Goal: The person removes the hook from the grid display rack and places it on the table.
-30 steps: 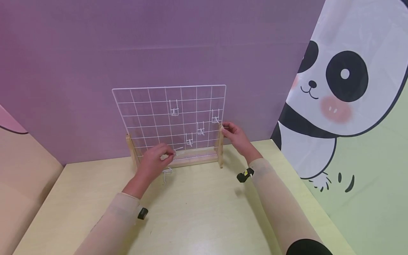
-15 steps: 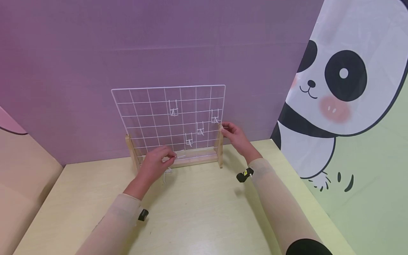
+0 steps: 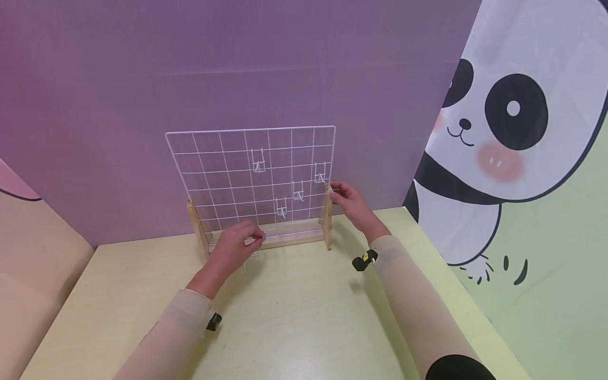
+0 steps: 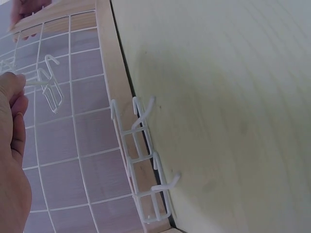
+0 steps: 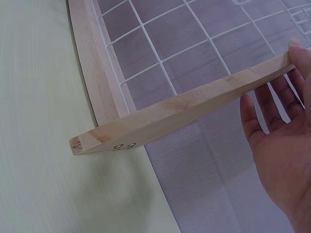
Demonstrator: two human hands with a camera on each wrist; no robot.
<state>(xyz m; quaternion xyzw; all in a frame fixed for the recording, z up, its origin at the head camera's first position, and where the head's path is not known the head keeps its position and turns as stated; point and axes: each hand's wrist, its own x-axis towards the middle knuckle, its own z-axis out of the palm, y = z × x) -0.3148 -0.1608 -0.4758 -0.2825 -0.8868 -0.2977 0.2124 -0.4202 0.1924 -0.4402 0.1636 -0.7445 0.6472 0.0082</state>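
Observation:
A white wire grid (image 3: 252,129) stands upright in a wooden stand (image 3: 328,227). My left hand (image 3: 233,244) pinches a small white wire hook (image 4: 47,86) by its prong, in front of the grid's lower middle; in the head view the hand mostly hides this hook. With thumb and fingers, my right hand (image 3: 353,207) grips the top of the stand's right upright (image 5: 189,104). Several similar hooks hang on the grid, among them a high one (image 3: 258,167) and one near the right edge (image 3: 320,178).
Two more hooks, an upper one (image 4: 137,130) and a lower one (image 4: 154,189) in the left wrist view, hang along the grid's bottom by the wooden crossbar (image 4: 112,58). The pale tabletop (image 3: 294,311) reaches a purple backdrop (image 3: 380,132), with a panda picture (image 3: 503,158) at right.
My left hand has shifted slightly right and down with the hook, which has gone from plain sight to mostly hidden in the head view. The right hand keeps its grip on the upright.

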